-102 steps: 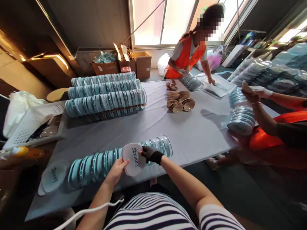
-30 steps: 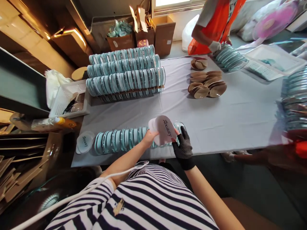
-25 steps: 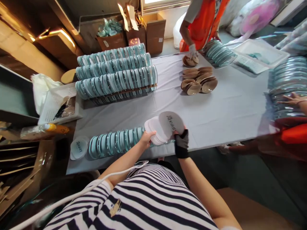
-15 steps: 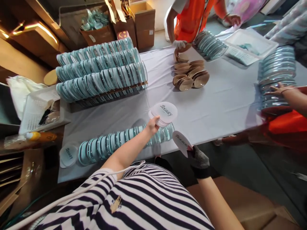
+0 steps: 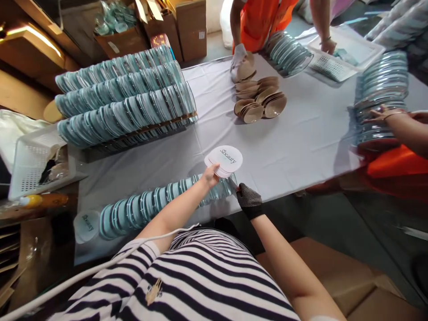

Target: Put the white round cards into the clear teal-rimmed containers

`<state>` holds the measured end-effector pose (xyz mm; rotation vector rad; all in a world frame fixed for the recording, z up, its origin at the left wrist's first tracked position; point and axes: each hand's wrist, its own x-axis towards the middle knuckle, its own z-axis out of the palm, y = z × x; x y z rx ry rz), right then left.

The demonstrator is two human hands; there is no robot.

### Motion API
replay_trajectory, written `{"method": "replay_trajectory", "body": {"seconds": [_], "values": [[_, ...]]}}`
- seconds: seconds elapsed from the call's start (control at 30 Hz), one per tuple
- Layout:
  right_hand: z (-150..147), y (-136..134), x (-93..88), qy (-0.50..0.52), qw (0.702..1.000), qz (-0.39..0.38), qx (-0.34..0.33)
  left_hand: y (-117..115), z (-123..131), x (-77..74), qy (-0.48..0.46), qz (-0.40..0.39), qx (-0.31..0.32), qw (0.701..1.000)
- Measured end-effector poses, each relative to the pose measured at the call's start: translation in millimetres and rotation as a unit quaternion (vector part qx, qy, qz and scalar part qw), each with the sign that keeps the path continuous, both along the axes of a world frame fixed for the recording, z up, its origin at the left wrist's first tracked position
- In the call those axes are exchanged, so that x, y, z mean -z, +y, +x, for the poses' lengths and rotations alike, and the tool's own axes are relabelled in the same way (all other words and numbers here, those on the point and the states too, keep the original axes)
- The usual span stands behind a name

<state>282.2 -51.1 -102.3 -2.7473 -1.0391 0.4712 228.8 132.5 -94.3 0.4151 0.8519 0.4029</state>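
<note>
My bare left hand (image 5: pixel 210 175) pinches a small stack of round white cards (image 5: pixel 226 159) printed "beauty", above the near row of glass discs (image 5: pixel 150 203). On my right hand (image 5: pixel 248 196) is a dark mesh glove. Its closed fingers are at the right end of that row, holding a thin card (image 5: pixel 233 183) seen nearly edge-on between the discs and the glove. Another printed round card (image 5: pixel 87 226) lies at the row's left end.
Three long rows of glass discs (image 5: pixel 127 109) stand at the back left. Brown oval pieces (image 5: pixel 253 113) sit mid-table. White baskets (image 5: pixel 351 53) hold odds and ends. A person in an orange vest (image 5: pixel 264 20) works opposite; another's hand (image 5: pixel 384 114) touches discs at right.
My right hand has moved left to the row's end, turning its card edge-on. My left hand stays with its stack. The person opposite has put one hand into the basket.
</note>
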Motion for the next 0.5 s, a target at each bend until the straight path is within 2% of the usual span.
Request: {"method": "replay_trajectory", "body": {"seconds": [0.13,0.3,0.37,0.43,0.5], "values": [[-3.9,10.2,10.7,0.024,1.0,0.011,0.013,-1.2,0.1,0.0,0.001,-0.004,0.002,1.0],[-8.0,14.2,14.6,0.053,0.998,-0.019,0.008,-1.0,-1.4,2.6,0.007,-0.007,-0.005,1.0],[-6.7,14.3,16.4,0.103,0.994,-0.026,0.016,-2.2,-1.3,2.9,0.009,-0.001,-0.007,1.0],[-0.5,11.8,19.1,0.242,0.969,-0.006,0.04,-4.5,-0.7,2.3,0.011,0.006,-0.012,1.0],[11.8,7.1,21.3,0.41,0.908,0.059,0.058,-7.9,0.5,1.0,0.012,0.012,-0.02,1.0]]}}
